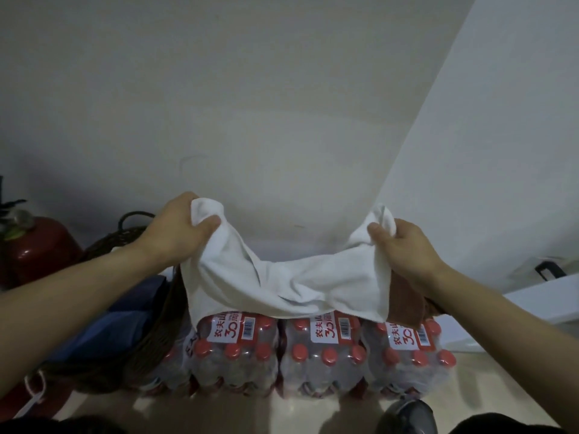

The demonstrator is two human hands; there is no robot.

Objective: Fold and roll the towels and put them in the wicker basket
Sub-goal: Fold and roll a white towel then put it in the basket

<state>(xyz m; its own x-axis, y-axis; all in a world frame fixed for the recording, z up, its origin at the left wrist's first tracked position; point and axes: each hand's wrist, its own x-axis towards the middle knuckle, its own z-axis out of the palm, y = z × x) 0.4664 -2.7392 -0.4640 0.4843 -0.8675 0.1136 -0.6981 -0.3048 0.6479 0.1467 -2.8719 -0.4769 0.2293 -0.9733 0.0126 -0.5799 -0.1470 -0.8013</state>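
White terry cloth, the towel [282, 277] hung slack in the air between the two hands, its long axis running left to right across the view and its middle sagging until the lower hem draped over the tops of the shrink-wrapped bottle packs [322, 355] standing on the floor against the wall. The left hand [178, 228] gripped one upper corner, fingers curled over the bunched cloth and the thumb clamped on the near side; the right hand [404, 247] pinched the opposite corner the same way, thumb on top. Both hands sat at about the same height and about equally far from the body, so neither was plainly the nearer; the towel lay directly between and below them, with its span still crumpled rather than pulled flat. As a judgement, the fold would depend on drawing the corners apart along that left-right axis before bringing them together.

A brown towel [407, 305] lay on the right-hand end of the packs, just under the right wrist and touching the white hem. The wicker basket [147, 333] stood to the left of the packs, below the left forearm, with something blue [125, 317] inside it. A red fire extinguisher [37, 245] stood further left by the wall.
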